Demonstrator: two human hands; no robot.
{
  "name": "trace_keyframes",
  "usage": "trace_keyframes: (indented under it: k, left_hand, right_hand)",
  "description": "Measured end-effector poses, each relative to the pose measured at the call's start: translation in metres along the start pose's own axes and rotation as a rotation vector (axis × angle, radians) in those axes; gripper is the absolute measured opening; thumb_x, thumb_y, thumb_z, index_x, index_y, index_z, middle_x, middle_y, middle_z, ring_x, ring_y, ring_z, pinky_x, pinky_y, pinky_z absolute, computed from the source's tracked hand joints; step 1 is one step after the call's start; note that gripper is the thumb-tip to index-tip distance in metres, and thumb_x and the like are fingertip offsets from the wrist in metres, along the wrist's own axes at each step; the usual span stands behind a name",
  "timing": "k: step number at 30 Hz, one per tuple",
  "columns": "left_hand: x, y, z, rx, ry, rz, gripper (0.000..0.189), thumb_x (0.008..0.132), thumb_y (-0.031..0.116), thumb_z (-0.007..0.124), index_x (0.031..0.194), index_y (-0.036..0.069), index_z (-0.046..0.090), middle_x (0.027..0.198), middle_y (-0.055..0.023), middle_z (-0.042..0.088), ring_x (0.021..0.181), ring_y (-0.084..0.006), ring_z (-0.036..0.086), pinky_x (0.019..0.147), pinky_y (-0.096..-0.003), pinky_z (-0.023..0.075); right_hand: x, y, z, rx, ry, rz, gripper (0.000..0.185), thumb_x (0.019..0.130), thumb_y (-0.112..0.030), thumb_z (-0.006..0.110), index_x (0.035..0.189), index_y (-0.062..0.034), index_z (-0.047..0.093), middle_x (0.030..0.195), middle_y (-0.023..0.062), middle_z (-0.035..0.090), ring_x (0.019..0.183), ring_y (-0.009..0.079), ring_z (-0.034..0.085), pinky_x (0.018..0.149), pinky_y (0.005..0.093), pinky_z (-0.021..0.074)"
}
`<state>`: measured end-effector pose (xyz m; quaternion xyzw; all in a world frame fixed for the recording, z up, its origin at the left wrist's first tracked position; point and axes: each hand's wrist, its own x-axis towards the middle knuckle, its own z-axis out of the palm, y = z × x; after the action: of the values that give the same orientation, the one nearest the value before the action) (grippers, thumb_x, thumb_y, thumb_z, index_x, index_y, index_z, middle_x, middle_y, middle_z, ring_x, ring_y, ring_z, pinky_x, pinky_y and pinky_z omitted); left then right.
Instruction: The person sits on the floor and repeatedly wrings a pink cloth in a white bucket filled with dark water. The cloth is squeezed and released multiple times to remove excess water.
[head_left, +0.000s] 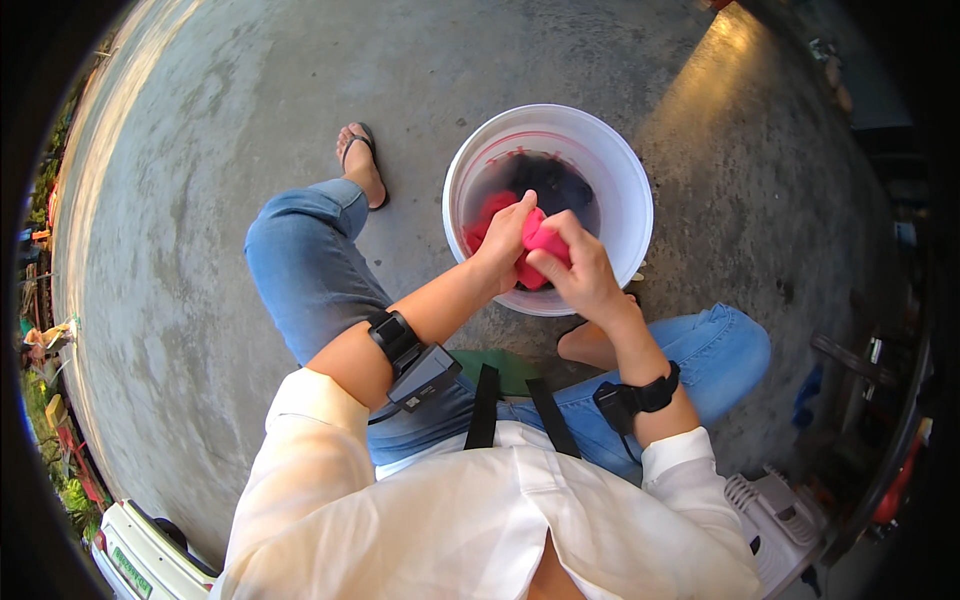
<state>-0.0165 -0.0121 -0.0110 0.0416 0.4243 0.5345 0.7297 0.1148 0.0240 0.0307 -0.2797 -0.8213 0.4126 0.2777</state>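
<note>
Over a white plastic bucket (628, 202), both hands grip a wet-looking bright pink-red cloth (545, 238) bunched into a wad. My left hand (508, 238) presses against its left side, thumb pointing up; its other fingers are mostly hidden. My right hand (579, 259) wraps the cloth from the right, with fingers curled over the top and the thumb below. Inside the bucket, more red cloth (487, 214) lies at the left. Dark cloth (555, 184) sits deeper, towards the far side. Reddish marks run around the bucket's inner wall.
The bucket stands on a grey concrete floor (300, 97) between my spread legs. A sandalled foot (361, 161) rests left of it. A green seat (487, 371) shows beneath me. A grey-white plastic appliance (780, 517) stands at lower right, and a white car (146, 551) at lower left.
</note>
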Motion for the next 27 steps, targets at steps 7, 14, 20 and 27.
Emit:
trace_keyframes:
  k: [7,14,20,27]
  left_hand:
    - [-0.006,-0.008,0.01,0.119,0.043,0.017,0.03,0.102,0.033,0.045,0.084,0.012,0.059,0.075,0.0009,0.057,0.064,-0.0109,0.055,0.058,-0.0294,0.0466]
    - [-0.009,0.001,0.009,0.181,0.046,-0.013,0.037,0.103,0.037,0.044,0.094,0.005,0.06,0.082,-0.0011,0.059,0.073,-0.009,0.055,0.065,-0.0269,0.0463]
    - [0.002,0.014,0.002,0.505,-0.172,0.376,0.041,0.104,0.038,0.041,0.096,0.002,0.059,0.087,0.0005,0.058,0.081,-0.0074,0.053,0.078,-0.0238,0.0443]
    - [0.0,0.016,0.002,0.933,-0.196,0.648,0.035,0.098,0.037,0.058,0.094,0.003,0.056,0.088,0.0017,0.053,0.08,-0.0065,0.05,0.074,-0.0247,0.0441]
  right_hand:
    - [0.008,-0.001,0.003,-0.341,0.317,0.112,0.03,0.09,-0.023,0.062,0.07,-0.0046,0.052,0.064,0.013,0.054,0.058,0.0348,0.058,0.05,0.0407,0.0443]
    - [-0.006,0.02,-0.002,-0.034,0.107,0.318,0.047,0.096,-0.05,0.051,0.093,-0.0037,0.05,0.087,0.0138,0.057,0.082,0.0332,0.059,0.073,0.0394,0.0464]
    - [-0.009,0.035,-0.043,0.604,-0.173,0.445,0.027,0.095,-0.029,0.062,0.103,-0.0033,0.059,0.092,0.0011,0.059,0.09,0.0114,0.055,0.086,0.0276,0.0432]
    - [0.003,0.036,-0.06,0.68,0.23,0.525,0.017,0.091,-0.014,0.065,0.103,-0.0037,0.061,0.093,0.0026,0.062,0.084,0.008,0.058,0.076,0.0249,0.0472]
